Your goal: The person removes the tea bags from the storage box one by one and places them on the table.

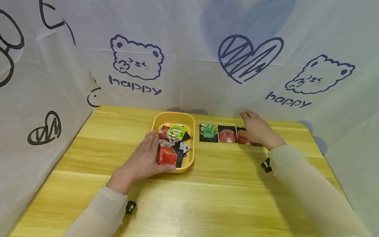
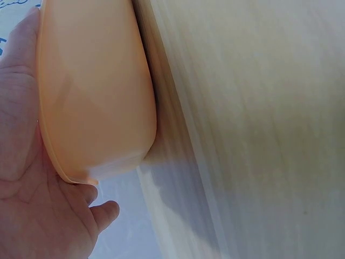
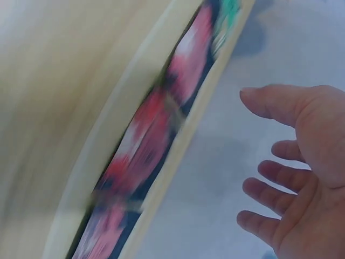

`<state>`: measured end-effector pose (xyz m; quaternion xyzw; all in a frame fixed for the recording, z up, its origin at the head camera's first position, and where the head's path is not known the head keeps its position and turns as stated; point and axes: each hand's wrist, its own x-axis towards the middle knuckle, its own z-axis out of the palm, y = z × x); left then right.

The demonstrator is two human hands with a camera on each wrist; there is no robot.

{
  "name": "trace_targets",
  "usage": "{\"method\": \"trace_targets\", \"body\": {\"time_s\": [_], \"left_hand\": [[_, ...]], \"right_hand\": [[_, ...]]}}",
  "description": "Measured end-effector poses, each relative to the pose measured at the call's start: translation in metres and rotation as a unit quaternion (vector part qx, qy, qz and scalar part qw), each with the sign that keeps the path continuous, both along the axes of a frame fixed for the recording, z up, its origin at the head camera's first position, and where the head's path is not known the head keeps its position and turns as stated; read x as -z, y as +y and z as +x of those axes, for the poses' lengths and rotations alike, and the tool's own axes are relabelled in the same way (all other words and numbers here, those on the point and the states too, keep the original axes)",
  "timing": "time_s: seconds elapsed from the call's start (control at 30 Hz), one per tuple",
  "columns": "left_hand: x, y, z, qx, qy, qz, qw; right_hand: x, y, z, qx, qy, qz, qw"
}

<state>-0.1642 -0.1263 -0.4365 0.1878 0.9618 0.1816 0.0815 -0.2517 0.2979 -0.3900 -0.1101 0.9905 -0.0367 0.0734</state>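
Tray [image 1: 189, 160] of jumbled tea sachets [image 1: 169, 158] sits just right of the left grip [image 1: 142, 159], whose fingers lie extended along the rim without clenching; uneven pressure there could tip or slide it. Farther off, the right grip [image 1: 256, 130], spread and empty, hovers over the sachet row [image 1: 227, 134], where a low thumb might skew the line or nudge one off the back edge of the counter [image 1: 189, 204].

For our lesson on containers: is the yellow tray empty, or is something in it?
Not empty: in the head view, a green packet and a red packet lie inside the yellow tray, among others.
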Motion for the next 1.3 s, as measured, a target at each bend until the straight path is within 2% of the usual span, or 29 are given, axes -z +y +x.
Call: {"method": "trace_targets", "body": {"time_s": [0.17, 0.3, 0.73, 0.97, 1.1, 1.2, 1.3], "left_hand": [[-0.001, 0.0, 0.0, 0.002, 0.0, 0.001, 1.0], [-0.002, 0.001, 0.0, 0.001, -0.004, 0.001, 1.0], [-0.002, 0.001, 0.001, 0.004, -0.011, 0.005, 0.9999], [-0.002, -0.001, -0.001, 0.013, -0.003, 0.008, 0.9999], [-0.002, 0.0, -0.001, 0.016, -0.002, 0.013, 0.9998], [-0.001, 0.001, -0.002, 0.02, -0.002, 0.015, 0.9997], [-0.001, 0.0, -0.002, 0.021, -0.001, 0.01, 0.9997]], "right_hand": [[-0.004, -0.045, 0.006, -0.042, 0.031, -0.033, 0.998], [-0.005, -0.082, 0.013, -0.079, 0.039, -0.054, 0.995], [-0.002, -0.174, 0.031, -0.126, 0.004, -0.081, 0.989], [0.011, -0.214, 0.039, -0.185, -0.001, -0.047, 0.982], [0.023, -0.226, 0.041, -0.219, 0.013, -0.018, 0.975], [0.029, -0.229, 0.04, -0.219, 0.033, 0.007, 0.975], [0.033, -0.23, 0.035, -0.201, 0.055, 0.028, 0.978]]}}
